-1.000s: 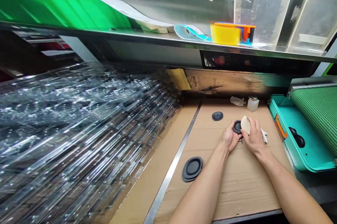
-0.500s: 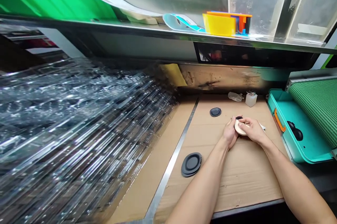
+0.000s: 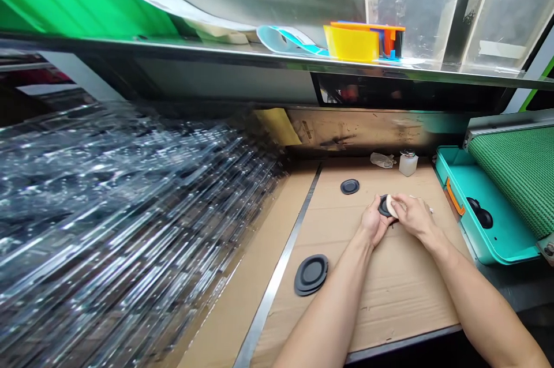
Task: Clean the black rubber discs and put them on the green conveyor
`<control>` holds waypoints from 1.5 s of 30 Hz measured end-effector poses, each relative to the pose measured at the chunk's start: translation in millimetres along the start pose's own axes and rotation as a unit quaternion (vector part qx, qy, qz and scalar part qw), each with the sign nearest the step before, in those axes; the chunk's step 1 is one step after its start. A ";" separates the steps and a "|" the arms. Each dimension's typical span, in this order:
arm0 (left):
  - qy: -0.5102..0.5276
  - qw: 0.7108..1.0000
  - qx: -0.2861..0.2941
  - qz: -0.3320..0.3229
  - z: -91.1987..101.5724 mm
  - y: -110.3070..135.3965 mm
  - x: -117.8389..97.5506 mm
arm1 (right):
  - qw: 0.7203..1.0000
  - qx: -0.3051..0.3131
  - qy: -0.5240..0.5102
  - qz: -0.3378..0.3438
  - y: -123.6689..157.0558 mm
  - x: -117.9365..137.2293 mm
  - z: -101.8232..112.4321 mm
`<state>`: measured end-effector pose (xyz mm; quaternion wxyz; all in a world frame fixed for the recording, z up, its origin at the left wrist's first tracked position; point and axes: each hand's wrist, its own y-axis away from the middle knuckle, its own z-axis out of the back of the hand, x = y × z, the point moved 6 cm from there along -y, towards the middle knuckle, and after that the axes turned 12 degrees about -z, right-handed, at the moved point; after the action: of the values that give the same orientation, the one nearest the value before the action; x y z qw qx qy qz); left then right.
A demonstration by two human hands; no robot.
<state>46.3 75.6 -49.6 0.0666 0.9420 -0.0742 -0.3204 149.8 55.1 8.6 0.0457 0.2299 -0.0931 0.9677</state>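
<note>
My left hand (image 3: 373,224) grips a small black round rubber disc (image 3: 383,206) over the cardboard-covered bench (image 3: 389,293). My right hand (image 3: 413,217) presses a cream oval pad (image 3: 391,205) against that disc, fingers curled round it. A second small black disc (image 3: 350,186) lies on the cardboard just beyond the hands. A short stack of larger black discs (image 3: 311,275) sits nearer me, to the left of my left forearm.
A big slanted stack of clear plastic trays (image 3: 121,224) fills the left. A teal tray (image 3: 489,224) with black parts and a green belt (image 3: 519,177) stand at the right. A small white bottle (image 3: 407,163) is at the back. A yellow bin (image 3: 350,43) sits on the shelf above.
The cream pad went from upright beside the disc to lying flat over it, then back to its right side so the black disc shows again. The hands stayed in place.
</note>
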 end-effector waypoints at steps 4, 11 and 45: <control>-0.024 1.000 -0.009 -0.010 -0.4 -0.2 0.9 | 0.996 -0.046 0.060 -0.038 3.2 -2.4 4.3; -0.021 1.000 -0.009 -0.004 0.7 0.6 0.8 | 0.992 -0.053 0.088 -0.068 -1.8 -3.4 -4.1; 0.122 0.990 0.044 0.052 -2.3 7.9 -43.3 | 0.988 -0.034 0.108 -0.101 -14.8 -49.1 18.5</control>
<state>12.9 75.9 -20.7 0.0499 0.9710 -0.1285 -0.1953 203.6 63.6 4.9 0.1605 0.1310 -0.0970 0.9735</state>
